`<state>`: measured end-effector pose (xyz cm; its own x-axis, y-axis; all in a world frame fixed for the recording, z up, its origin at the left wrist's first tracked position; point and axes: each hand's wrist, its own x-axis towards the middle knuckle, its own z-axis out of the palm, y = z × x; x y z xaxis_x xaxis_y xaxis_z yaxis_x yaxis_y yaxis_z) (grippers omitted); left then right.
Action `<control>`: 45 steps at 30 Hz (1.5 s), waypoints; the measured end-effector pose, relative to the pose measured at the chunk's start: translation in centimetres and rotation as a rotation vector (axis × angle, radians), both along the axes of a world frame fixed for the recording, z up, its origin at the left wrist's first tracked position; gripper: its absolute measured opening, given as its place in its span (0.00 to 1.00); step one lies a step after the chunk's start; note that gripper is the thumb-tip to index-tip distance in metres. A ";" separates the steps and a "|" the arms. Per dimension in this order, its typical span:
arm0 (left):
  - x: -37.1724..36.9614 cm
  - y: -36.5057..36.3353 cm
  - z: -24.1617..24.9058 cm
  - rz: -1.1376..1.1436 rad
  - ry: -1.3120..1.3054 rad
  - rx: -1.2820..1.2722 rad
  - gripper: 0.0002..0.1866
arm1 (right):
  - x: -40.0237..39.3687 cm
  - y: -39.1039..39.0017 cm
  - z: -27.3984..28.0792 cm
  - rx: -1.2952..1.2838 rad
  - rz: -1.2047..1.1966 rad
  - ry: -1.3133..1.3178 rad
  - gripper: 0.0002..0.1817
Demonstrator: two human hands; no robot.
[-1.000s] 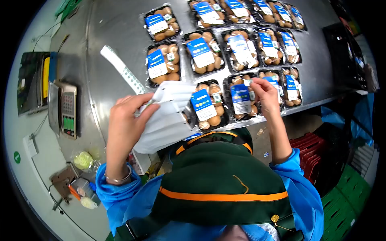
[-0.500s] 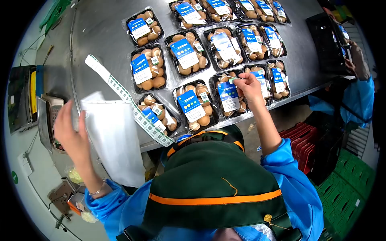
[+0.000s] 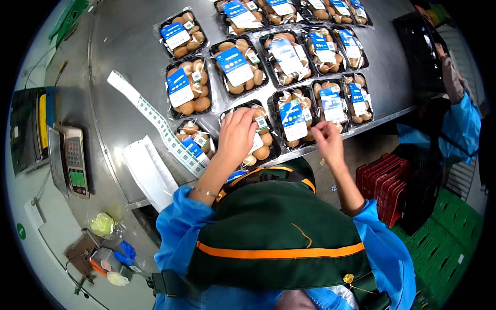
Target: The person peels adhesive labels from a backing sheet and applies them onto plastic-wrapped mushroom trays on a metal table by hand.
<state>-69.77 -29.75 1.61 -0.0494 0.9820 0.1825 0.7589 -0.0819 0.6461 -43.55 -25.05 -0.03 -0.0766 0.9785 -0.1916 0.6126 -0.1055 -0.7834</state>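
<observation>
My left hand point(image 3: 235, 137) lies over a film-wrapped tray of mushrooms point(image 3: 264, 139), fingers stretched out and covering most of its blue-and-white label. My right hand point(image 3: 330, 144) is at the lower right corner of the neighbouring mushroom tray point(image 3: 293, 118), its thumb and fingertips bent together; anything between them is too small to make out. That tray bears a blue-and-white label and a small code sticker. Left of my left hand, a strip of small code stickers point(image 3: 161, 126) runs across the table and partly over another mushroom tray point(image 3: 192, 135).
More mushroom trays point(image 3: 235, 67) stand in rows on the metal table point(image 3: 124, 51). White paper point(image 3: 150, 168) hangs over the near edge. A scale point(image 3: 76, 160) is at left. Red crates point(image 3: 380, 186) and green crates point(image 3: 444, 248) stand at right, where another person's arm point(image 3: 452, 77) reaches a black crate point(image 3: 418, 51).
My left hand has swung right from beside the white paper onto the mushroom tray. My right hand has moved down from the neighbouring tray's top to its lower corner. The white paper has dropped flatter.
</observation>
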 end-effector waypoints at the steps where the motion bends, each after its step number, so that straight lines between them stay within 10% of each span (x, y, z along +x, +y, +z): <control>1: 0.5 0.5 -0.4 -0.015 0.054 -0.014 0.17 | -0.5 -0.8 0.8 -0.055 -0.039 -0.043 0.12; 11: 1.2 1.6 -1.5 -0.092 0.080 -0.010 0.12 | -1.3 1.5 0.5 -0.006 0.084 -0.186 0.19; 18: 0.6 2.6 -1.1 -0.109 -0.021 -0.097 0.10 | -4.1 0.2 2.4 -0.047 0.061 0.184 0.14; 27: 0.4 2.0 -1.1 -0.053 0.017 -0.112 0.08 | -7.0 15.3 0.0 0.139 0.268 0.046 0.15; 35: -0.8 -0.6 0.6 0.132 -0.622 -0.273 0.04 | -9.4 5.9 1.9 -0.398 0.436 0.356 0.11; 45: 0.9 -1.9 1.0 -0.099 -0.510 -0.160 0.06 | -10.8 3.3 -1.2 -0.076 0.430 0.065 0.16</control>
<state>-68.84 -31.68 2.57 0.0017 1.0000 0.0070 0.3391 -0.0071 0.9407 -54.40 -21.75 -1.24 -0.4879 0.8382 -0.2436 0.5631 0.0890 -0.8216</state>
